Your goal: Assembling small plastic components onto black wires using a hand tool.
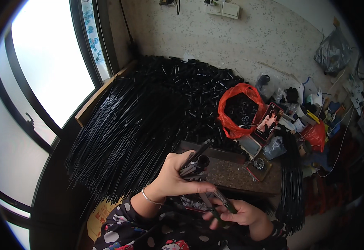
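Observation:
My left hand [175, 177], with a bracelet at the wrist, is closed around a small bundle of thin black rods [207, 145]. A round, hollow black part [203, 161] shows at the end of that bundle. Lower and to the right, my right hand [244, 213] grips a two-handled tool with dark green grips, which looks like pliers [228, 203]. The tool's upper end lies close to my left thumb; whether they touch I cannot tell. Fingers of the right hand are partly blurred.
A large heap of long black rods [115, 141] fans out at left, with short black parts [207, 83] piled behind. A red plastic bag [221, 110] holds more black parts, beside a lit phone [268, 122]. A small dish of metal pieces [258, 164] sits on the worktop [232, 175].

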Tool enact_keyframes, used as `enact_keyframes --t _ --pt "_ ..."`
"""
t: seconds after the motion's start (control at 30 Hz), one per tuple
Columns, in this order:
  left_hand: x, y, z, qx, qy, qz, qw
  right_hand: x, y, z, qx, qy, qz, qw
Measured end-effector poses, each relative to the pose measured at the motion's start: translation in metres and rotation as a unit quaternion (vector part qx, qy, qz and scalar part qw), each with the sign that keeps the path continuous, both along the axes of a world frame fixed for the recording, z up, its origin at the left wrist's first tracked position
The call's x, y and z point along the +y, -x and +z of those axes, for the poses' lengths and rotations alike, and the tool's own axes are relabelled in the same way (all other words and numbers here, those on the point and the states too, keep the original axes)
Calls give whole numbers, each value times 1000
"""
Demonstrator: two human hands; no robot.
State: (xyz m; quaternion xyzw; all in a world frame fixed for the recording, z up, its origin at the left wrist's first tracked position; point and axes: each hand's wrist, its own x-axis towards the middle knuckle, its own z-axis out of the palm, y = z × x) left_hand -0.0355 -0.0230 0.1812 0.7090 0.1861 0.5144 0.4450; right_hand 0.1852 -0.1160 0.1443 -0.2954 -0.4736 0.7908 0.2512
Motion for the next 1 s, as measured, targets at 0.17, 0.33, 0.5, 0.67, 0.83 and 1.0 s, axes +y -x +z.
enact_keyframes --t 0.17,0.33,0.5,0.67,0.83,1.0 --pt "1 -4 -12 -12 33 14 999 -17 19 -31 -14 -50 -49 997" --pt "-9 -15 -13 -54 73 42 995 -15 36 -35 -178 -280 -230 915" --pt "-7 -11 -28 -61 83 29 994 -12 37 -18 -305 -410 -264 818" --pt "-14 -22 -38 -55 53 128 989 -25 39 -23 -305 -383 -273 828" --pt "-3 -3 -28 -132 105 -17 986 -13 2 -9 -140 -265 -256 919" --pt "2 6 -36 -167 156 -141 963 -14 -19 22 7 -156 -276 948"
